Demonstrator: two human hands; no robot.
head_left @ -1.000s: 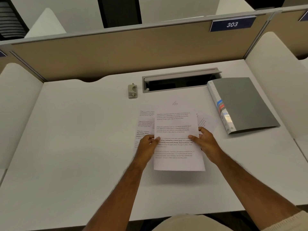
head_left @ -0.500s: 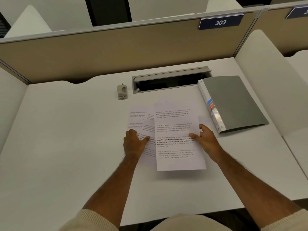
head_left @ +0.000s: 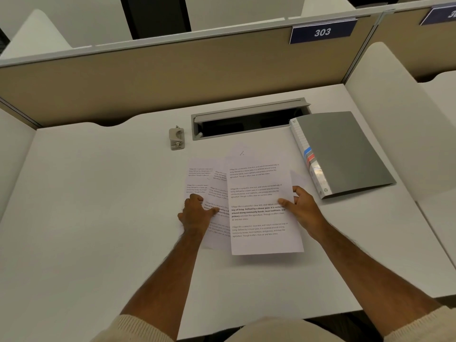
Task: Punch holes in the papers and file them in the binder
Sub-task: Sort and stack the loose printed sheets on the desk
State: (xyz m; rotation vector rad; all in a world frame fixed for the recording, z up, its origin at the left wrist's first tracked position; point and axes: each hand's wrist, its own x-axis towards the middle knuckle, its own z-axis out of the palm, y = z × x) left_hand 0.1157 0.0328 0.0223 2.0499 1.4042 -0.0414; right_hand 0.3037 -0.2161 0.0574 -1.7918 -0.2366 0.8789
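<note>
Papers [head_left: 256, 193] mid-desk [head_left: 98, 218], punch [head_left: 176, 138] behind-left, binder [head_left: 345, 154] apparently just right

Even overhead light, soft shadows, wide-angle bending at edges

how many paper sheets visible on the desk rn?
At least 4, overlapping. Top sheet pinched by right hand; two under left hand; one corner behind. More may be hidden.

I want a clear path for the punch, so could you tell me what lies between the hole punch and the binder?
In the head view, between the hole punch and the binder lies only the desk's open cable slot.
</note>
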